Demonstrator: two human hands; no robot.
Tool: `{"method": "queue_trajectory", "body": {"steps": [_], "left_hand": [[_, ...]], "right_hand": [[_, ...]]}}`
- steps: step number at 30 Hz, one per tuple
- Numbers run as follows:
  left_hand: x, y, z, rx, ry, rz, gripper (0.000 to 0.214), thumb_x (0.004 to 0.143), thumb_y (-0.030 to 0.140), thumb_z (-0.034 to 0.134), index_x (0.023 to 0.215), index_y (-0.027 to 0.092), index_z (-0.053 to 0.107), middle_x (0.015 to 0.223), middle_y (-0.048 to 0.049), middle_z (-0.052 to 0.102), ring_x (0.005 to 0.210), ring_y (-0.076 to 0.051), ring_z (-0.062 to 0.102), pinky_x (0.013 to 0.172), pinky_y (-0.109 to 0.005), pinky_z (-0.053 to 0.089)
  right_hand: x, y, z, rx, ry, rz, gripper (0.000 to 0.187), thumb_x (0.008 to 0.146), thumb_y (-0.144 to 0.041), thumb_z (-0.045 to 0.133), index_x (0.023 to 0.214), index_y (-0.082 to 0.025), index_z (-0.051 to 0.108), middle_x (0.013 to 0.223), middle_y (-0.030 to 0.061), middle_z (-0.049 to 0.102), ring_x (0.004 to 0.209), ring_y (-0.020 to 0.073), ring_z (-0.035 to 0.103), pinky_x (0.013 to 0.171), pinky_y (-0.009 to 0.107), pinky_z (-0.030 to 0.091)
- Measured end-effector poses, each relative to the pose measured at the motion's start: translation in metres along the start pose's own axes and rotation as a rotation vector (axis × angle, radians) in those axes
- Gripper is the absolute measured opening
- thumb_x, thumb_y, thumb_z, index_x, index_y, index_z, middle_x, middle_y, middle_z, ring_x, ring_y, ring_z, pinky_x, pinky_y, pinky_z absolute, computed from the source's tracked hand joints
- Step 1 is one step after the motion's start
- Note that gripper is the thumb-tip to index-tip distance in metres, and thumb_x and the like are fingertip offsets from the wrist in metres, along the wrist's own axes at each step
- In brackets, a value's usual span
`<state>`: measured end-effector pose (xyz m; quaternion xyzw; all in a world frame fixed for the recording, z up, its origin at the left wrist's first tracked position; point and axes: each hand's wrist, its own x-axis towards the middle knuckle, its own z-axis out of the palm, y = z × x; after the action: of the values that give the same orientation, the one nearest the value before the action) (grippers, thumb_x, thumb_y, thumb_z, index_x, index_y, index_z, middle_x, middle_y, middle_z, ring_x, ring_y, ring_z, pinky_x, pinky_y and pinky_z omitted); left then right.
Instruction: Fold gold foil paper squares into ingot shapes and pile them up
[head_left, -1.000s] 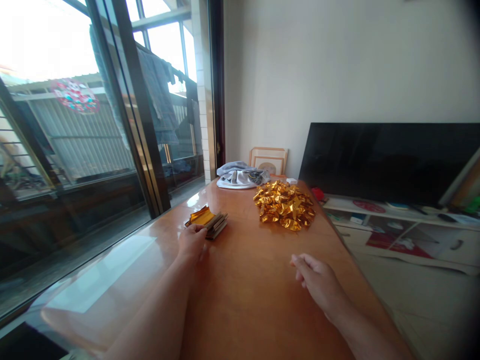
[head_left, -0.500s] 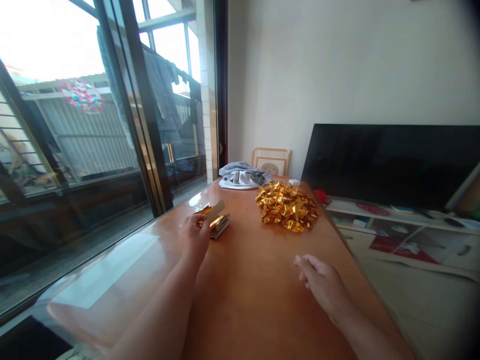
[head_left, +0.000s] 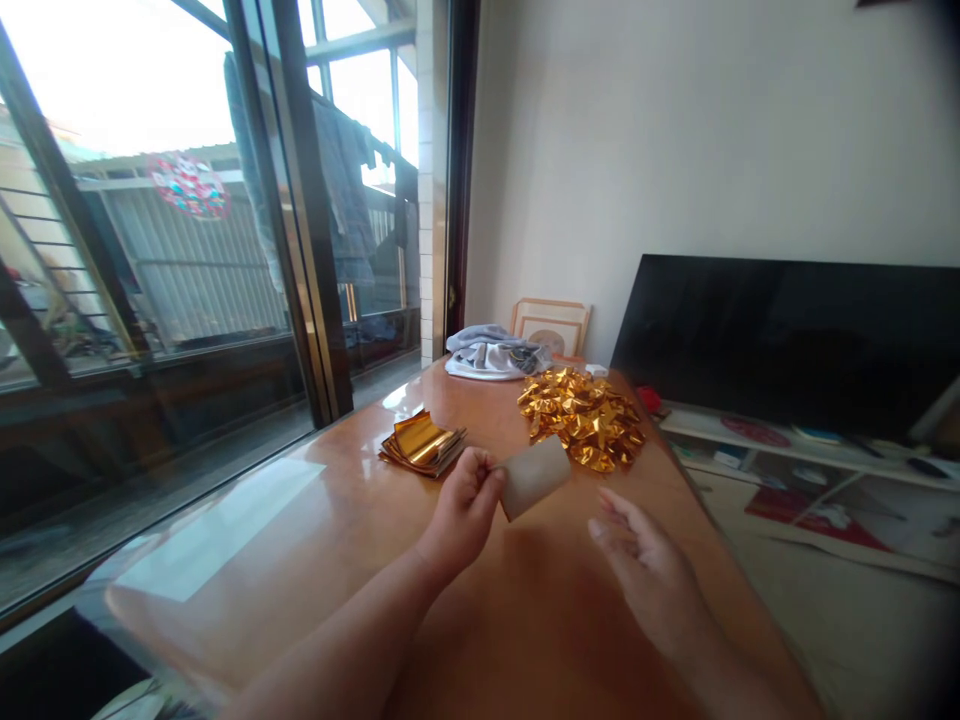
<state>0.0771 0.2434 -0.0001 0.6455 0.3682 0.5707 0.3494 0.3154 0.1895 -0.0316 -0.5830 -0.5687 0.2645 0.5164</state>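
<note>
My left hand (head_left: pixel 466 505) pinches one edge of a sheet of gold foil paper (head_left: pixel 535 478), held over the table with its pale, dull back toward me. To the right of that sheet is my right hand (head_left: pixel 637 545), fingers apart and holding nothing. A stack of gold foil paper (head_left: pixel 424 445) lies on the table to the left, its top sheets curling up. Beyond the held sheet sits a heap of folded gold foil pieces (head_left: pixel 581 410), shiny and crumpled-looking.
The brown glossy table (head_left: pixel 360 560) runs away from me. At its far end lie folded grey-white cloth (head_left: pixel 495 355) and a framed picture (head_left: pixel 551 325). A large black television (head_left: pixel 787 340) stands on a white cabinet (head_left: pixel 697 425) at right; glass doors (head_left: pixel 180 270) line the left.
My left hand has left the stack and moved right, carrying one foil sheet. My right hand's fingers have opened. The view has shifted slightly left.
</note>
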Motion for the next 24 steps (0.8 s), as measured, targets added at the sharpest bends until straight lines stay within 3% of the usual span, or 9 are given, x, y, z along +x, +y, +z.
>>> {"method": "queue_trajectory", "body": {"steps": [3,6,10,12,15,17,20,24], "left_hand": [[0.000,-0.003,0.006,-0.232,-0.071,-0.189,0.025,0.088,0.043,0.062,0.087,0.021,0.050,0.074,0.0024,0.052,0.069,-0.013,0.050,0.066,-0.026,0.044],[0.003,-0.011,0.006,-0.269,-0.079,-0.292,0.026,0.085,0.043,0.065,0.086,0.020,0.051,0.072,0.0033,0.052,0.066,-0.012,0.049,0.064,-0.025,0.043],[0.005,-0.023,0.006,-0.203,-0.048,-0.366,0.028,0.082,0.044,0.066,0.082,0.020,0.050,0.069,0.0038,0.053,0.062,-0.012,0.051,0.060,-0.025,0.043],[0.005,-0.030,0.007,-0.161,-0.054,-0.384,0.028,0.081,0.044,0.065,0.084,0.020,0.051,0.068,0.0037,0.054,0.060,-0.012,0.052,0.059,-0.025,0.043],[0.005,-0.038,0.008,-0.069,-0.102,-0.392,0.031,0.084,0.042,0.062,0.102,0.018,0.054,0.080,-0.0020,0.064,0.069,-0.017,0.062,0.062,-0.028,0.049],[0.004,-0.042,0.008,0.120,-0.069,-0.321,0.040,0.082,0.039,0.065,0.114,0.018,0.055,0.098,-0.0082,0.068,0.087,-0.023,0.066,0.071,-0.034,0.052],[0.003,-0.044,0.007,0.470,-0.050,-0.095,0.044,0.079,0.037,0.069,0.118,0.021,0.059,0.118,-0.0104,0.064,0.108,-0.028,0.062,0.086,-0.039,0.050],[-0.004,-0.033,0.010,0.554,-0.350,0.131,0.029,0.086,0.045,0.064,0.105,0.024,0.062,0.105,-0.0071,0.066,0.101,-0.025,0.062,0.088,-0.038,0.048]], "right_hand": [[-0.003,-0.004,0.004,0.042,-0.082,0.033,0.070,0.084,-0.053,0.066,0.145,-0.023,0.049,0.140,0.0132,0.058,0.116,0.0296,0.061,0.096,0.040,0.050],[-0.001,-0.002,0.006,0.134,-0.180,0.053,0.068,0.087,-0.051,0.064,0.145,-0.019,0.048,0.121,0.0122,0.068,0.107,0.0269,0.065,0.093,0.038,0.051],[0.001,0.000,0.007,0.112,-0.203,0.070,0.061,0.089,-0.047,0.060,0.140,-0.016,0.052,0.080,0.0021,0.067,0.079,0.0207,0.065,0.074,0.032,0.051],[0.000,-0.002,0.007,0.117,-0.221,0.091,0.061,0.088,-0.044,0.059,0.142,-0.017,0.050,0.072,-0.0021,0.063,0.066,0.0172,0.062,0.066,0.030,0.050],[-0.003,-0.005,0.007,0.121,-0.236,0.142,0.062,0.087,-0.040,0.058,0.145,-0.020,0.047,0.065,-0.0062,0.059,0.054,0.0138,0.058,0.057,0.026,0.046],[-0.003,-0.007,0.006,0.115,-0.226,0.189,0.060,0.087,-0.038,0.058,0.144,-0.021,0.049,0.061,-0.0072,0.057,0.049,0.0132,0.057,0.051,0.024,0.044],[-0.001,-0.007,0.005,0.126,-0.204,0.267,0.054,0.085,-0.032,0.056,0.138,-0.022,0.055,0.059,-0.0056,0.059,0.047,0.0131,0.057,0.047,0.023,0.042],[0.001,-0.008,0.004,0.166,-0.197,0.366,0.048,0.084,-0.025,0.054,0.131,-0.022,0.060,0.066,-0.0016,0.067,0.048,0.0122,0.059,0.044,0.020,0.042]]}}
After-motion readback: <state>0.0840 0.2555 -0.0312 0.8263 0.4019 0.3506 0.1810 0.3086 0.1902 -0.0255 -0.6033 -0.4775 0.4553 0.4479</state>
